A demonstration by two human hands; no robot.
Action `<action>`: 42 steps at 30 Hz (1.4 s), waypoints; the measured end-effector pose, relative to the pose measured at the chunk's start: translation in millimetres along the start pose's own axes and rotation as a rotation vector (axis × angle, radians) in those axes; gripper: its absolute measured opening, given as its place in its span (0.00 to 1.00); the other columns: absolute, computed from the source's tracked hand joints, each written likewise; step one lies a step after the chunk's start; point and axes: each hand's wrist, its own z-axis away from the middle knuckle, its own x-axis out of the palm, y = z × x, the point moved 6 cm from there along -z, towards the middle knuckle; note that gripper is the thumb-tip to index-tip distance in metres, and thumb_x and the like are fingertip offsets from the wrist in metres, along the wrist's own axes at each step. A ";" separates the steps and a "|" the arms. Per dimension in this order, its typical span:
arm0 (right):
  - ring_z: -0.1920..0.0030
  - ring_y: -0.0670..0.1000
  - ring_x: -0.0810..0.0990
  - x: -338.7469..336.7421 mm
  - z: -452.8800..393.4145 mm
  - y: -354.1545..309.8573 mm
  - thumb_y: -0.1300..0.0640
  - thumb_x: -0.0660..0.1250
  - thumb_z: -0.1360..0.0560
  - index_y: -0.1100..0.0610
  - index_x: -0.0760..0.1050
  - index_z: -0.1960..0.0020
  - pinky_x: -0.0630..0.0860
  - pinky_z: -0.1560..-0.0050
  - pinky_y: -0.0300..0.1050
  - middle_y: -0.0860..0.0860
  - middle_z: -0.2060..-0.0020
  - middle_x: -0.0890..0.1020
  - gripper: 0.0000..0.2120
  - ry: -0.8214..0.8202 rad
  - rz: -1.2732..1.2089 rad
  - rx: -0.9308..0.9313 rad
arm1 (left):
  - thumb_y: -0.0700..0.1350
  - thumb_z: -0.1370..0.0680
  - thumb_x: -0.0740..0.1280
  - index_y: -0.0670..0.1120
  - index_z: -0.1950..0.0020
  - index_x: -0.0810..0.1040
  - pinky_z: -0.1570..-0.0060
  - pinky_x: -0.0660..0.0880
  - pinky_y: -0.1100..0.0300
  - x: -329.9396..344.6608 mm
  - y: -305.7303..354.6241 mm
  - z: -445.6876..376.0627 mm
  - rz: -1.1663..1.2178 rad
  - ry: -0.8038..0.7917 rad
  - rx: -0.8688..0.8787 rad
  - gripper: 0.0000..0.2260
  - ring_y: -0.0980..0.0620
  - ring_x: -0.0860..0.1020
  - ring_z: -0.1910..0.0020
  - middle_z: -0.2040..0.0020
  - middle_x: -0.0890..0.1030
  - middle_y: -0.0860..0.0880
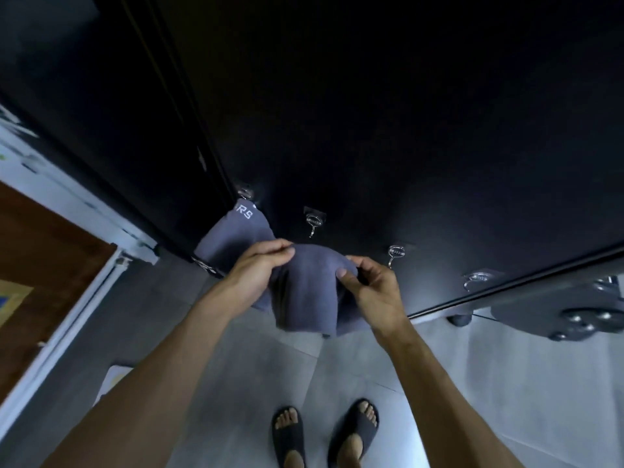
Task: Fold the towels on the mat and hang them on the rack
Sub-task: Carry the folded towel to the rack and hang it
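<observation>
I hold a folded grey-blue towel (309, 295) up in front of a dark wall. My left hand (260, 268) pinches its top left edge and my right hand (373, 288) pinches its top right corner. Behind it, a second grey-blue towel (236, 231) with white lettering hangs from the leftmost metal hook (245, 192). To the right of it, a row of bare metal hooks is fixed to the wall: one hook (313, 222) just above my left hand, another hook (395, 254) beside my right hand, and a third hook (476, 278) further right.
My feet in dark sandals (324, 434) stand on a grey tiled floor (472, 383). A brown wooden surface (40, 265) with a white frame lies at the left. Dark equipment with round knobs (580, 319) sits at the right edge.
</observation>
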 end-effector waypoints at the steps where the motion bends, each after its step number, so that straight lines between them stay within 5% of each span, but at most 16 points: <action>1: 0.55 0.50 0.83 5.0 -4.0 -0.6 0.64 0.69 0.24 0.61 0.80 0.48 0.80 0.49 0.46 0.55 0.55 0.85 0.05 0.021 -0.013 -0.005 | 0.37 0.21 0.64 0.47 0.57 0.82 0.46 0.74 0.58 -0.2 3.8 -7.6 0.033 0.000 0.027 0.10 0.51 0.80 0.52 0.58 0.83 0.48; 5: 0.56 0.47 0.84 20.0 -21.7 -0.3 0.63 0.68 0.23 0.60 0.81 0.49 0.80 0.55 0.39 0.52 0.58 0.86 0.05 0.149 -0.093 0.010 | 0.40 0.21 0.64 0.47 0.55 0.82 0.55 0.76 0.63 -3.3 13.3 -36.2 0.079 0.065 0.067 0.08 0.55 0.82 0.55 0.57 0.84 0.49; 9: 0.62 0.42 0.83 27.3 -31.1 18.9 0.62 0.68 0.23 0.55 0.81 0.54 0.77 0.63 0.34 0.47 0.63 0.85 0.05 0.296 -0.190 0.094 | 0.40 0.24 0.69 0.49 0.55 0.78 0.51 0.76 0.59 -3.7 -4.3 -56.8 0.105 0.205 -0.007 0.04 0.51 0.79 0.51 0.54 0.82 0.49; 13: 0.56 0.52 0.84 37.0 -33.2 35.6 0.60 0.69 0.24 0.57 0.82 0.56 0.81 0.52 0.49 0.52 0.61 0.86 0.04 0.350 -0.262 0.185 | 0.42 0.25 0.72 0.48 0.55 0.81 0.45 0.78 0.54 -4.3 -13.2 -63.6 0.035 0.241 0.010 0.02 0.49 0.81 0.50 0.54 0.84 0.47; 18: 0.53 0.56 0.84 43.8 -39.6 47.8 0.59 0.72 0.27 0.55 0.82 0.56 0.80 0.46 0.58 0.54 0.59 0.86 0.01 0.382 -0.322 0.246 | 0.48 0.20 0.64 0.47 0.36 0.79 0.40 0.69 0.69 -4.1 1.9 -36.9 -0.495 0.238 0.318 0.14 0.55 0.75 0.39 0.39 0.74 0.51; 22: 0.52 0.56 0.82 39.9 -43.1 50.2 0.55 0.77 0.32 0.53 0.77 0.55 0.79 0.45 0.54 0.56 0.54 0.84 0.10 0.390 -0.294 0.171 | 0.61 0.23 0.61 0.52 0.29 0.71 0.33 0.68 0.52 16.0 -16.0 -28.5 -0.657 -0.003 0.174 0.25 0.51 0.73 0.35 0.34 0.75 0.50; 26: 0.59 0.46 0.76 31.3 -31.8 33.3 0.55 0.76 0.30 0.55 0.76 0.54 0.74 0.53 0.35 0.54 0.54 0.75 0.10 0.537 0.097 -0.130 | 0.56 0.21 0.62 0.51 0.34 0.72 0.44 0.69 0.60 18.1 -8.2 -34.1 -0.682 -0.020 0.097 0.18 0.53 0.75 0.41 0.41 0.78 0.53; 28: 0.55 0.49 0.76 36.4 -25.0 20.1 0.55 0.72 0.27 0.55 0.80 0.49 0.74 0.54 0.37 0.50 0.52 0.73 0.08 0.580 0.341 -0.334 | 0.56 0.21 0.63 0.52 0.34 0.71 0.41 0.71 0.56 15.8 -10.3 -36.6 -0.655 -0.014 0.121 0.17 0.52 0.76 0.41 0.41 0.78 0.51; 31: 0.50 0.52 0.77 42.7 -27.3 18.9 0.60 0.69 0.25 0.57 0.80 0.41 0.76 0.55 0.42 0.50 0.49 0.77 0.13 0.533 0.497 -0.417 | 0.56 0.25 0.67 0.53 0.33 0.67 0.37 0.72 0.50 11.0 -15.1 -37.7 -0.531 0.028 0.121 0.22 0.52 0.75 0.39 0.39 0.76 0.51; 34: 0.51 0.51 0.78 41.7 -23.2 21.3 0.59 0.69 0.26 0.58 0.80 0.41 0.76 0.58 0.42 0.51 0.48 0.78 0.14 0.548 0.565 -0.456 | 0.53 0.23 0.67 0.52 0.32 0.68 0.38 0.72 0.54 11.9 -13.3 -37.2 -0.511 0.036 0.151 0.21 0.54 0.75 0.40 0.38 0.76 0.51; 37: 0.48 0.47 0.80 51.2 -33.4 31.6 0.60 0.63 0.24 0.55 0.79 0.38 0.79 0.49 0.47 0.50 0.45 0.81 0.16 0.320 0.340 -0.351 | 0.52 0.23 0.67 0.54 0.32 0.70 0.43 0.71 0.62 10.2 -8.8 -36.8 -0.538 0.026 0.178 0.20 0.57 0.75 0.41 0.40 0.77 0.55; 42: 0.39 0.47 0.78 60.9 -44.0 43.3 0.50 0.58 0.27 0.35 0.79 0.46 0.73 0.35 0.53 0.46 0.40 0.80 0.17 0.060 -0.050 -0.047 | 0.53 0.23 0.67 0.57 0.31 0.69 0.47 0.70 0.69 6.7 -5.7 -39.5 -0.592 -0.068 0.200 0.20 0.61 0.75 0.41 0.39 0.77 0.57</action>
